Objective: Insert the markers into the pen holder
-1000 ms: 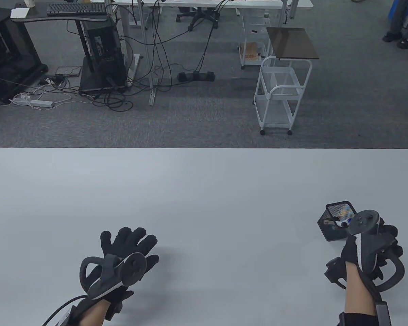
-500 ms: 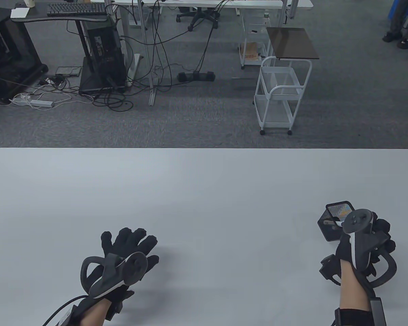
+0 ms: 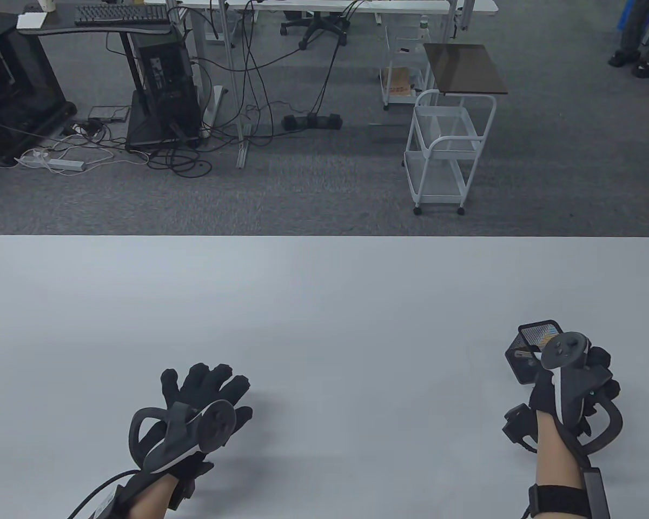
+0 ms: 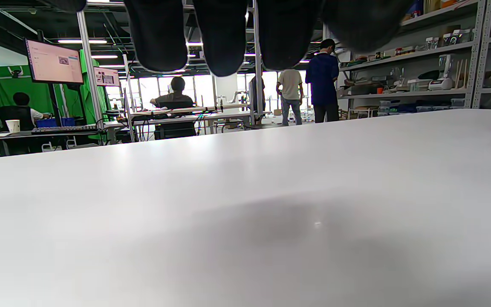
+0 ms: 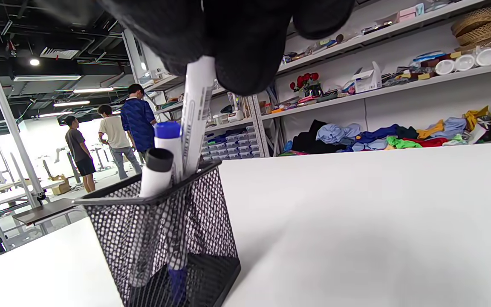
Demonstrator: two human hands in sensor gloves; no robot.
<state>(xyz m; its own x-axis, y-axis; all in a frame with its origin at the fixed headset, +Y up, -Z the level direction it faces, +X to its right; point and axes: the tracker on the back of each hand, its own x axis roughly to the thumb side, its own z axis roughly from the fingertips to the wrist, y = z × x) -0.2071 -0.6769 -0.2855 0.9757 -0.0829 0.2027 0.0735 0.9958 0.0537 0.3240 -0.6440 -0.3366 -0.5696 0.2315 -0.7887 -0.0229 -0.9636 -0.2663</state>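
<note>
Markers: 2 (image 5: 160,168) stand in the mesh pen holder (image 5: 160,238); the right hand (image 5: 228,38) grips a 3rd marker (image 5: 196,111) inside it. Left hand (image 3: 205,394) lies spread flat on the desk (image 3: 324,303).

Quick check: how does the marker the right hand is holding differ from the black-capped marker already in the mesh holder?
The white marker with printed text is gripped at its top by the right hand; the black-capped white marker stands free. The gripped marker rises well above the black wire-mesh pen holder rim; the black-capped one pokes just above it. The black-capped marker's cap shows; the gripped marker's top is hidden. Both have white barrels and sit inside the holder.
</note>
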